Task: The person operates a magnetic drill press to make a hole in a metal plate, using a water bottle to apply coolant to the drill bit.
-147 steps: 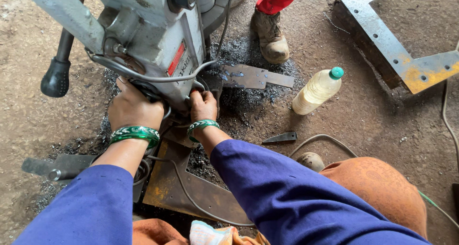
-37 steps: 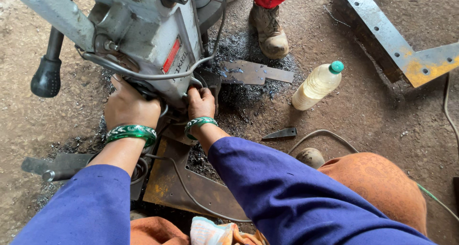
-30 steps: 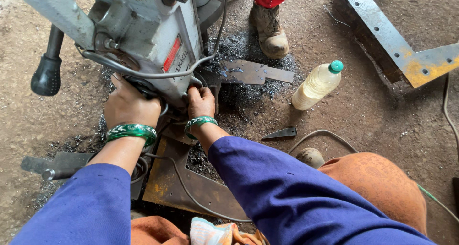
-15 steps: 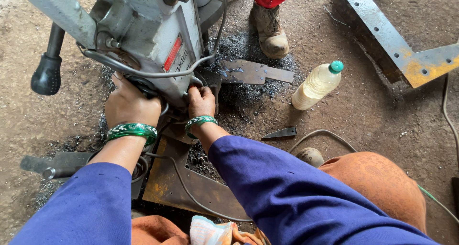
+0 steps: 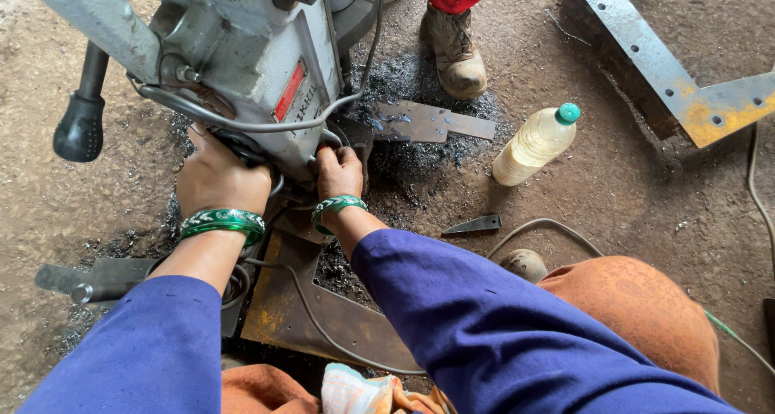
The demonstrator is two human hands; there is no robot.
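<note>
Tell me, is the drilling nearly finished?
Some looks done: dark shavings litter the floor. In hand: the left hand and right hand press under the drill, over the plate. Whether more drilling is left can't be seen.

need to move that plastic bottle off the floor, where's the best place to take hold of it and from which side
Take the plastic bottle around its pale body just below the green cap, coming from above. It lies tilted on the dirt floor with the cap toward the upper right, apart from the steel plate and the boot, so nothing blocks a hand there.
</note>
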